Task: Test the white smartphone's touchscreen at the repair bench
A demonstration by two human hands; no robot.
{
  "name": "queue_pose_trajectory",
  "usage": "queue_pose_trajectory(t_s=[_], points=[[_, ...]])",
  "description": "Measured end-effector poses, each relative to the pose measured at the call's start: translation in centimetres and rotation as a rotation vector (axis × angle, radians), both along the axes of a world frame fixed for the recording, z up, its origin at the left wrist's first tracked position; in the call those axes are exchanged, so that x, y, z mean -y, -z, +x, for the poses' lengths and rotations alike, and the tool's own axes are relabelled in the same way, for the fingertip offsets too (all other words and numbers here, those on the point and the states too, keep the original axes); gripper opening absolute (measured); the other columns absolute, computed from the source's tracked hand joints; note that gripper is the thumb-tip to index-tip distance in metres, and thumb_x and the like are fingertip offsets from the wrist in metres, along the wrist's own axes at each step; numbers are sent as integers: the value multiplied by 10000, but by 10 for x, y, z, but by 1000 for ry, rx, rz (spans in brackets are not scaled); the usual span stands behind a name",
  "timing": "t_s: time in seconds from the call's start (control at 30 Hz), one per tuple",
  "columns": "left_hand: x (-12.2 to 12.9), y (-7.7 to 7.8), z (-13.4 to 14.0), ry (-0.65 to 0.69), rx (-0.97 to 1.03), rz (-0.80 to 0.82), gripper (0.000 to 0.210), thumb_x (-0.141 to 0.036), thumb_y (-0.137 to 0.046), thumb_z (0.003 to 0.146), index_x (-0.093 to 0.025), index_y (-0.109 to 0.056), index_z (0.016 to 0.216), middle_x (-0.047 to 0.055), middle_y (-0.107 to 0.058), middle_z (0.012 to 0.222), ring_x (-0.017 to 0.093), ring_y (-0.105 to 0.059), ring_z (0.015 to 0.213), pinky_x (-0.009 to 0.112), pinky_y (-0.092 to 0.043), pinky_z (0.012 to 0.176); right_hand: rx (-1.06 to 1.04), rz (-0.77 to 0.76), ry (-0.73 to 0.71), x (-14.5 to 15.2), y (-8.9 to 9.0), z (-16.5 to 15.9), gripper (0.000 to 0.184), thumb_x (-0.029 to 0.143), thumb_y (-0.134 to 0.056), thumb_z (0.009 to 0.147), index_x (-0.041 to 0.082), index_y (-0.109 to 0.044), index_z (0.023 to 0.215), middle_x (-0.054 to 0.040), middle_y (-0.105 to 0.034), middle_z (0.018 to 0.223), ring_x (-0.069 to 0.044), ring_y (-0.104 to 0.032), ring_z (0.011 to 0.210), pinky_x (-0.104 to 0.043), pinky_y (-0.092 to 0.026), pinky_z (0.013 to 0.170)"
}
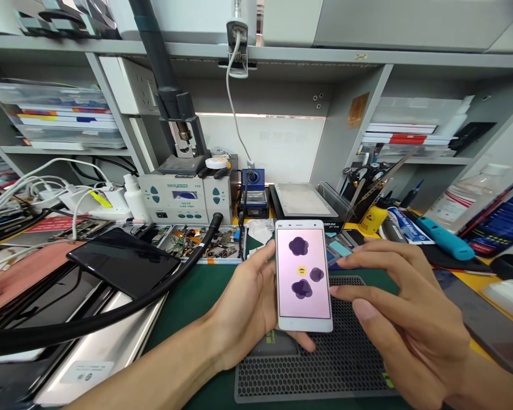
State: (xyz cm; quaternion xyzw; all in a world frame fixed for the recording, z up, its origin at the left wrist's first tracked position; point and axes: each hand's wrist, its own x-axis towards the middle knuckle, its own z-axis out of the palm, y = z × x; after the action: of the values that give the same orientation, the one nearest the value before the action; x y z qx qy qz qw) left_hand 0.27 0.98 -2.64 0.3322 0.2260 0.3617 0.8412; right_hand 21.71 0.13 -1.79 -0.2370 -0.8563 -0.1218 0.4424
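A white smartphone (290, 310) stands nearly upright in my left hand (248, 296), its lit screen facing me. The screen is pale pink with dark purple blotches and a small yellow mark. My thumb lies along the phone's left edge, and one fingertip shows below it; the other fingers are hidden behind. To the right, my right hand (406, 307) holds nothing, its fingers apart and pointing at the screen. One fingertip is by the phone's right edge; whether it touches cannot be made out. Beneath both hands is a dark perforated mat (325, 370) on a green work surface (196, 290).
A grey rework station (183, 196) sits at the back left; its black hose (111, 324) crosses the left side over stacked phones and panels. A parts tray (226, 245) lies in front of it. Tweezers and tools (363, 193) fill a holder at the back right, near a blue-handled tool (447, 239).
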Motion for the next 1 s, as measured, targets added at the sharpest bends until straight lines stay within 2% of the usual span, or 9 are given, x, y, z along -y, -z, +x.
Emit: queue_pose_trajectory(t_s=[0.17, 0.5, 0.8, 1.0], points=[[0, 1, 1, 0, 12, 2, 647, -643, -336, 963, -190, -618, 1330, 192, -655, 1210, 299, -642, 913, 397, -566, 606, 12, 2, 17, -1, 1, 1, 262, 46, -541, 768, 131, -745, 909, -161, -622, 1048, -339, -565, 1015, -579, -458, 840], [0, -1, 1, -9, 1, 2, 633, -637, -360, 959, -203, -606, 1349, 192, -655, 1222, 361, -646, 1011, 404, -568, 612, 42, -3, 69, -4, 4, -1, 293, 71, -544, 818, 132, -746, 1020, -166, -596, 1166, -332, -534, 1081, -558, -429, 901], [0, 0, 0, -6, -4, -4, 644, -650, -342, 957, -203, -639, 1313, 180, -653, 1211, 296, -630, 917, 399, -573, 611, -15, 24, 111, -1, 0, 3, 302, 67, -518, 820, 163, -746, 993, -156, -615, 1158, -325, -549, 1074, -560, -429, 896], [0, 0, 1, -13, 0, -9, 629, -640, -345, 961, -210, -636, 1317, 177, -658, 1196, 288, -629, 905, 395, -573, 607, -30, -1, 76, -2, 2, 3, 268, 65, -528, 815, 146, -746, 949, -152, -618, 1117, -313, -564, 1045, -544, -439, 872]])
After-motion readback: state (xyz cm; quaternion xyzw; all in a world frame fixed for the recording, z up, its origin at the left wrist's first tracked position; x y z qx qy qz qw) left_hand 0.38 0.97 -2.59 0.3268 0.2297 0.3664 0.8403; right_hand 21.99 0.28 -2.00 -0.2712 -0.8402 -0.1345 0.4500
